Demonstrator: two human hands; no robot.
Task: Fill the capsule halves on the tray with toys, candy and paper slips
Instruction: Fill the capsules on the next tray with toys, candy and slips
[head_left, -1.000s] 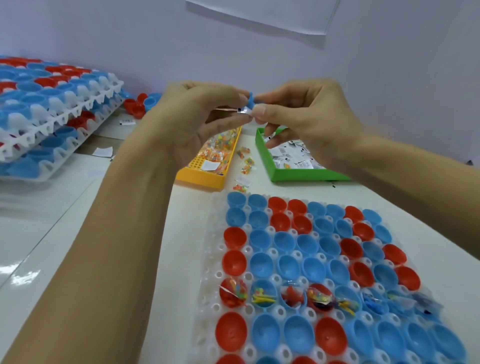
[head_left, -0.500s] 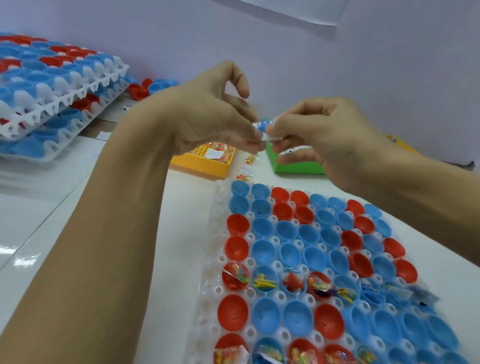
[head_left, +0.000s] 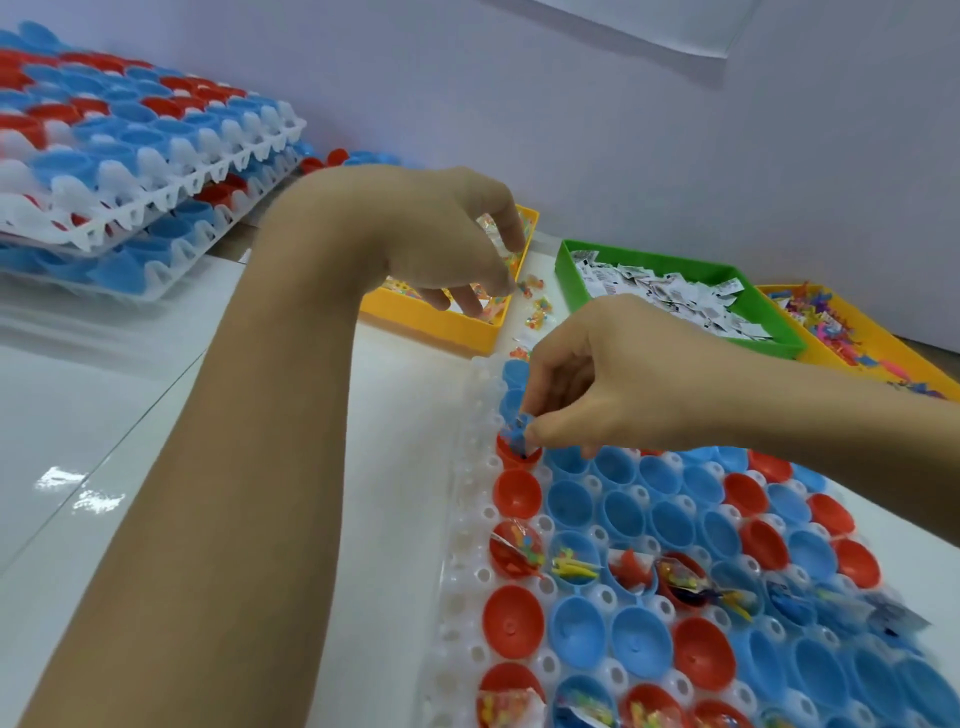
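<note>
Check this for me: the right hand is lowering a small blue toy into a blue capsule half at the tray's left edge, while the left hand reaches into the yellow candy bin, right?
Not quite. In the head view the capsule half under the right hand and its blue toy is red, not blue. The rest holds.

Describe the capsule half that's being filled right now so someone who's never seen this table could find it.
Start at the white capsule tray in front of the person and follow its left-hand column of cups. The red capsule half is third from the far end, just beyond another red one that is empty. It is the only cup with the right hand over it, pinching a small blue toy at its mouth.
</note>
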